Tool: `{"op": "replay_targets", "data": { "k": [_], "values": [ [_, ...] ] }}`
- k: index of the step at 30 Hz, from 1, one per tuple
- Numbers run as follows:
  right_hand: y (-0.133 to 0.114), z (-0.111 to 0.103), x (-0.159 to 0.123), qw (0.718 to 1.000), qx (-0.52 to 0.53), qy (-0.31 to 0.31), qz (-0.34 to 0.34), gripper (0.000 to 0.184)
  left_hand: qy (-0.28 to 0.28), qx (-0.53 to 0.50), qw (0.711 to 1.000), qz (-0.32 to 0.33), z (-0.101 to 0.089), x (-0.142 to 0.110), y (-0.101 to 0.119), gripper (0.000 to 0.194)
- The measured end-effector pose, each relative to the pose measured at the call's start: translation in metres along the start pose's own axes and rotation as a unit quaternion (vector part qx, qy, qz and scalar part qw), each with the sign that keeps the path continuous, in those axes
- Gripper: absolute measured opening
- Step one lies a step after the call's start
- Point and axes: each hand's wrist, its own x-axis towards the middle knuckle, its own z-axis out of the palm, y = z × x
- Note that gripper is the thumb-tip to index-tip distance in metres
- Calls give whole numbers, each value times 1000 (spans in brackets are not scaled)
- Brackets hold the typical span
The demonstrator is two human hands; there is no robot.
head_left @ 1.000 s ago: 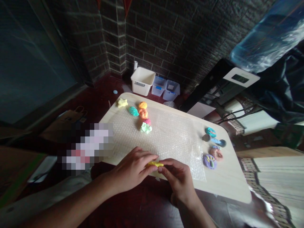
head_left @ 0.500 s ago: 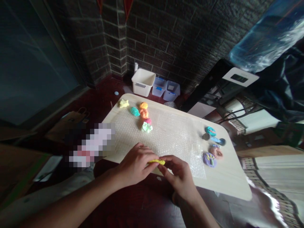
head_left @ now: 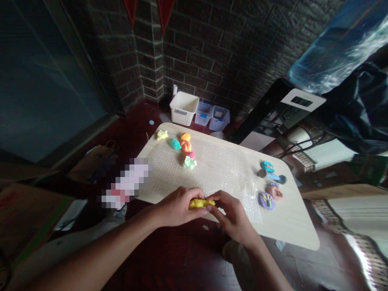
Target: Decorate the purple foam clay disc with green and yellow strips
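Note:
A lumpy yellow strip of modelling clay [head_left: 198, 203] lies between my two hands, above the near edge of the table. My left hand [head_left: 178, 206] is closed round its left part, the thumb below and the fingers above. With thumb and fingertips, my right hand [head_left: 230, 212] pinches the strip's right end. Beyond them, on bubble wrap [head_left: 212, 165], sit a pale green clay piece [head_left: 189, 162], a pink one [head_left: 190, 154], an orange-red one [head_left: 186, 146] and a teal one [head_left: 175, 143]. An orange lump [head_left: 185, 136] and a pale yellow star-like piece [head_left: 162, 134] lie farther back.
On the right of the table [head_left: 291, 226] are a purple clay disc [head_left: 266, 201], a brownish-pink piece [head_left: 275, 191], a blue-and-grey piece [head_left: 274, 177] and a teal disc [head_left: 268, 166]. A white bin [head_left: 183, 115] and two clear boxes [head_left: 220, 118] stand behind the table. A water dispenser [head_left: 273, 117] is at right.
My left hand has opened its hold somewhat, so more of the yellow clay shows. The right hand still pinches its end. The whole view has shifted slightly.

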Motion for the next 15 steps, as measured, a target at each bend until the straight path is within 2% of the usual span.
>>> {"op": "replay_targets", "data": {
  "k": [3, 8, 11, 15],
  "values": [
    [0, 0, 0, 1000, -3, -11, -9, 16, 8, 14, 1000, 4, -2, 2, -3, 9],
    [3, 2, 0, 1000, -6, 5, -17, 19, -9, 65, 996, 53, -6, 5, -4, 23],
    [2, 7, 0, 1000, 12, 16, 18, 14, -7, 115, 990, 86, -5, 2, -1, 20],
    [-1, 12, 6, 993, 84, 24, 74, 6, 11, 188, 978, 86, 1, 0, 5, 16]
  ]
}}
